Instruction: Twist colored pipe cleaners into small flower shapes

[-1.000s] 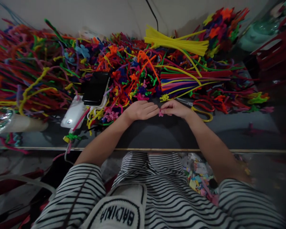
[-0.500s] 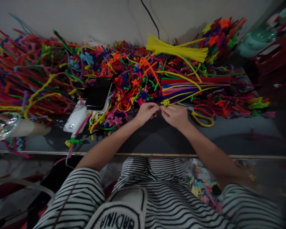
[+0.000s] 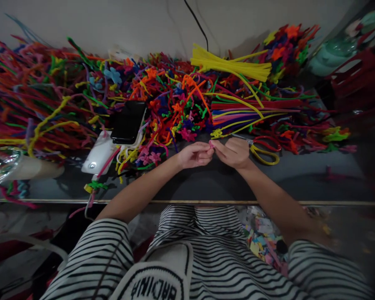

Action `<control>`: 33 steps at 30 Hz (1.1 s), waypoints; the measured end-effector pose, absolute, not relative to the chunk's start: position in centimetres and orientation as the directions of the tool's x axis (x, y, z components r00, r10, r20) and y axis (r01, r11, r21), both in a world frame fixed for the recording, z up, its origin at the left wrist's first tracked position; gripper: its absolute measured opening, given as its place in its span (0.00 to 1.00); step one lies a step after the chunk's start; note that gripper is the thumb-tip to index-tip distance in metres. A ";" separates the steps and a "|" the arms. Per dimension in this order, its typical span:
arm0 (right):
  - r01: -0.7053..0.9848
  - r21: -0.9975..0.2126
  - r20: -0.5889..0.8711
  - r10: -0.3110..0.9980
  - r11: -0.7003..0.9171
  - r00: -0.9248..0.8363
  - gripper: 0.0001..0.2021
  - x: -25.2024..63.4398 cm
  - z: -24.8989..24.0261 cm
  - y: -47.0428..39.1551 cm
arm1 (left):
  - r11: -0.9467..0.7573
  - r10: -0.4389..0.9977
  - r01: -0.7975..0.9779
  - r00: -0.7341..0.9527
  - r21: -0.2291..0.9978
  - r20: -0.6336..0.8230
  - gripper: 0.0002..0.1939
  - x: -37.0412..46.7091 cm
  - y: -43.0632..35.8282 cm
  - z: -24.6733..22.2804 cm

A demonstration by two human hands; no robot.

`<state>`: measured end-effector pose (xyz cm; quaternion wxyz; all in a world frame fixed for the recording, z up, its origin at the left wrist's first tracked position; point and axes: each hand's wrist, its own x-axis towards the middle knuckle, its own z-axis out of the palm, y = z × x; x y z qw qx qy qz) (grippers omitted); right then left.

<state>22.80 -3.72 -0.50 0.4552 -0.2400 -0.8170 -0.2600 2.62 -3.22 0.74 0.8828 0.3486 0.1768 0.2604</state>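
A small pink pipe cleaner piece (image 3: 211,144) is pinched between the fingertips of both hands, above the dark table (image 3: 203,183). My left hand (image 3: 196,155) has its fingers curled and closed on one side of it. From the other side my right hand (image 3: 232,151) grips it between thumb and forefinger. Most of the piece is hidden by the fingers, so its full shape does not show. Just right of my right hand lie scissors (image 3: 265,156) with red and yellow handles. A yellow pipe cleaner flower (image 3: 216,133) rests just beyond the fingertips.
Heaped pipe cleaners (image 3: 59,83) cover the back and left of the table. A yellow bundle (image 3: 231,64) lies on the heap. A black phone (image 3: 129,123), a white power bank (image 3: 97,154) and a tipped plastic cup (image 3: 21,166) are at left. A green bottle (image 3: 333,54) stands far right.
Both hands have come slightly nearer to me. My left hand has turned so that its curled fingers show, and a bit of pink now shows between the fingertips.
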 end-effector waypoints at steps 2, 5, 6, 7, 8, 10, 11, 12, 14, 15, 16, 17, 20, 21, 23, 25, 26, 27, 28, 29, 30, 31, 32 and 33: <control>0.617 0.232 0.843 0.160 0.752 -0.513 0.09 23.2 -0.5 -4.0 | 0.622 0.519 -0.288 0.848 0.728 -0.108 0.16 2.8 -3.5 0.7; 0.649 0.147 0.762 0.334 0.746 -0.556 0.09 23.4 -1.2 -4.0 | 0.556 0.516 -0.228 0.848 0.799 -0.117 0.19 2.7 -3.2 0.4; 0.668 0.093 0.747 0.391 0.739 -0.537 0.10 23.3 -1.5 -3.9 | 0.501 0.586 -0.231 0.800 0.834 -0.130 0.20 2.5 -3.1 0.3; 0.685 0.031 0.754 0.433 0.728 -0.494 0.11 23.2 -1.8 -3.6 | 0.418 0.677 -0.221 0.723 0.881 -0.140 0.20 2.3 -3.0 0.3; 0.697 -0.052 0.772 0.471 0.715 -0.426 0.13 23.0 -2.1 -3.3 | 0.304 0.770 -0.178 0.625 0.936 -0.131 0.21 2.1 -2.8 0.3; 0.665 -0.252 0.776 0.557 0.703 -0.296 0.14 22.7 -2.6 -2.6 | 0.002 0.906 0.040 0.423 0.999 -0.018 0.20 1.5 -2.6 0.3; 0.632 -0.340 0.751 0.606 0.696 -0.263 0.14 22.6 -2.7 -2.2 | -0.168 0.927 0.189 0.364 0.968 0.090 0.17 1.2 -2.5 0.3; 0.600 -0.414 0.716 0.652 0.685 -0.250 0.13 22.6 -2.9 -1.9 | -0.325 0.920 0.318 0.326 0.891 0.219 0.15 0.9 -2.5 0.2; 0.556 -0.511 0.641 0.721 0.656 -0.262 0.12 22.5 -3.1 -1.5 | -0.542 0.839 0.483 0.366 0.688 0.403 0.12 0.5 -2.4 -0.1; 0.541 -0.542 0.612 0.743 0.643 -0.271 0.12 22.6 -3.2 -1.4 | -0.607 0.795 0.530 0.410 0.592 0.447 0.11 0.4 -2.3 -0.3; 0.528 -0.565 0.592 0.758 0.633 -0.275 0.12 22.6 -3.3 -1.4 | -0.646 0.762 0.567 0.455 0.510 0.461 0.11 0.3 -2.4 -0.5; 0.515 -0.583 0.580 0.766 0.628 -0.276 0.12 22.5 -3.3 -1.4 | -0.665 0.744 0.601 0.487 0.443 0.457 0.12 0.3 -2.4 -0.6; 0.492 -0.615 0.559 0.781 0.616 -0.280 0.12 22.3 -3.2 -1.6 | -0.632 0.760 0.707 0.488 0.316 0.429 0.14 0.7 -2.8 -0.8; 0.494 -0.622 0.546 0.788 0.608 -0.283 0.12 22.2 -3.2 -1.7 | -0.608 0.776 0.734 0.470 0.302 0.421 0.14 0.9 -3.0 -0.8; 0.509 -0.632 0.514 0.808 0.584 -0.288 0.12 22.1 -3.0 -1.8 | -0.560 0.812 0.764 0.429 0.321 0.396 0.13 1.4 -3.4 -0.9; 0.539 -0.643 0.464 0.836 0.545 -0.293 0.12 22.0 -2.8 -2.0 | -0.503 0.857 0.762 0.376 0.408 0.353 0.09 1.8 -3.5 -0.9; 0.554 -0.653 0.427 0.855 0.516 -0.294 0.11 22.1 -2.6 -2.1 | -0.469 0.881 0.742 0.352 0.479 0.317 0.07 2.0 -3.5 -1.0; 0.564 -0.669 0.380 0.875 0.484 -0.300 0.11 22.1 -2.5 -2.1 | -0.427 0.904 0.703 0.334 0.569 0.265 0.06 2.2 -3.4 -1.0; 0.562 -0.693 0.328 0.891 0.452 -0.313 0.11 22.1 -2.4 -2.1 | -0.365 0.927 0.644 0.318 0.673 0.199 0.06 2.4 -3.3 -1.0; 0.545 -0.726 0.278 0.903 0.420 -0.327 0.11 22.2 -2.3 -2.0 | -0.282 0.943 0.559 0.310 0.780 0.119 0.09 2.5 -3.1 -0.9; 0.512 -0.765 0.237 0.910 0.391 -0.340 0.12 22.2 -2.2 -2.0 | -0.179 0.949 0.452 0.314 0.874 0.032 0.12 2.6 -2.8 -0.9; 0.468 -0.805 0.211 0.913 0.365 -0.350 0.13 22.2 -2.1 -1.9 | -0.065 0.944 0.333 0.325 0.941 -0.049 0.16 2.6 -2.6 -0.8; 0.425 -0.837 0.195 0.914 0.344 -0.355 0.15 22.2 -2.1 -1.9 | 0.044 0.934 0.217 0.337 0.975 -0.117 0.18 2.7 -2.5 -0.7; 0.393 -0.860 0.188 0.917 0.326 -0.352 0.16 22.2 -2.1 -1.9 | 0.136 0.922 0.116 0.347 0.984 -0.168 0.19 2.7 -2.4 -0.6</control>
